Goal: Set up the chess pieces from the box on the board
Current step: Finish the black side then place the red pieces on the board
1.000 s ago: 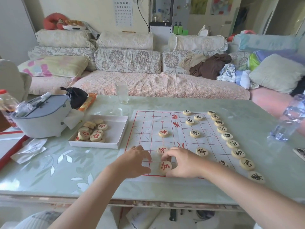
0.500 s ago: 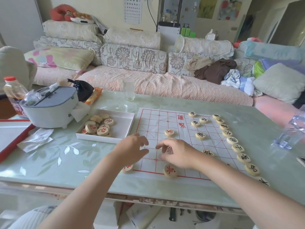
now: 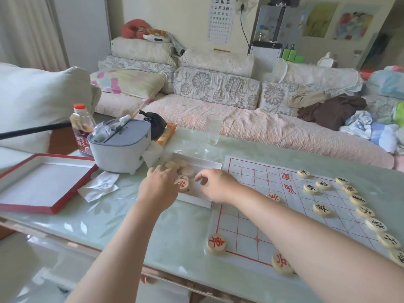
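Head view: both hands are at the box [image 3: 205, 165], mid-left of frame, so I'd call this the fetch step. The left hand [image 3: 159, 189] sits on the pile of pieces [image 3: 184, 181], fingers bent down onto the discs. Its tips are hidden, so I can't tell if one is pinched. The right hand [image 3: 218, 186] hovers over the near right side of the box, fingers loosely curled and apart, nothing in them.

That box is a shallow white card tray, parked just beside the board [image 3: 247, 217], which keeps the reach short. The board is a thin white sheet with a red grid, flat on the glossy green table [image 3: 131, 226].

All pieces are flat round pale wooden discs with inked characters. The black row [image 3: 358, 200] runs down the right of frame. Few red ones are placed, with one red disc [image 3: 216, 243] at the near corner. I'd judge the red side mostly undone. They look smooth and low, probably easiest pinched by the rim.
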Tool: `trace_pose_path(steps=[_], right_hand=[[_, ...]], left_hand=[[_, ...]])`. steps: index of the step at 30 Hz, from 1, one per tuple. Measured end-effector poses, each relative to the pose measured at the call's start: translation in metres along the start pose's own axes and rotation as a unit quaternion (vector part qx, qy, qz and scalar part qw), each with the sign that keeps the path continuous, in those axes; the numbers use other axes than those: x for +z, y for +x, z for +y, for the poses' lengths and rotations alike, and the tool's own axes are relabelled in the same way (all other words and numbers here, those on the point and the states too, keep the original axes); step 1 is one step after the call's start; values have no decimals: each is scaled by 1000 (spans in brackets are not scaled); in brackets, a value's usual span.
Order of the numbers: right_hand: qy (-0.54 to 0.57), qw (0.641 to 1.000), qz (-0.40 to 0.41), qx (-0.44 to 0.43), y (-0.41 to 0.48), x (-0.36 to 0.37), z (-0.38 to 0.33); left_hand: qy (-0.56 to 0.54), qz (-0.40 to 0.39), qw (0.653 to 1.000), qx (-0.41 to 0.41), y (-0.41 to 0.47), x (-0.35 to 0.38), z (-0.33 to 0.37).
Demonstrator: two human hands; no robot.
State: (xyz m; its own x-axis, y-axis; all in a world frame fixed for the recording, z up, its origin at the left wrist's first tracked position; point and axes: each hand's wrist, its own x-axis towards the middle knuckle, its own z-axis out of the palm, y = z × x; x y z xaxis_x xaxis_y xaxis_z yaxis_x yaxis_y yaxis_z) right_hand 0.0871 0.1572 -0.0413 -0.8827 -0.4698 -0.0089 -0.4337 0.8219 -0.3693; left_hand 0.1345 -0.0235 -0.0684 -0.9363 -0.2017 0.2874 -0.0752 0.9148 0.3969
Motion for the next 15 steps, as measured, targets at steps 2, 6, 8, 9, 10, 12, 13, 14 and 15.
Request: trace_pose_path(steps=[2,6,8,9,10,12,13,14,15], right_hand=[[-13,1000,-2,0,15,5,-5],[27,1000,-11,-3,37,18,-15],[42,998,-36,5,46,25,-16],[43,998,-47,6,50,29,-16],[41,998,-54,7,53,32,-16],[39,998,-57,7,57,36,-13],[39,998,-55,7,58,36,-12],[40,998,-53,7,59,37,-11],[41,998,-48,6,58,36,-10]], left_hand=[[31,19,999,-11,6,0,-14],[34,3,999,-41,15,2,-36],[34,-20,998,-47,17,4,-42],[35,-25,998,-48,18,5,-43],[36,-26,998,-48,19,6,-43],[45,-26,997,-48,21,8,-40],[57,-23,997,-48,23,8,-38],[70,-19,996,-47,25,9,-35],[83,-13,995,-47,26,10,-33]])
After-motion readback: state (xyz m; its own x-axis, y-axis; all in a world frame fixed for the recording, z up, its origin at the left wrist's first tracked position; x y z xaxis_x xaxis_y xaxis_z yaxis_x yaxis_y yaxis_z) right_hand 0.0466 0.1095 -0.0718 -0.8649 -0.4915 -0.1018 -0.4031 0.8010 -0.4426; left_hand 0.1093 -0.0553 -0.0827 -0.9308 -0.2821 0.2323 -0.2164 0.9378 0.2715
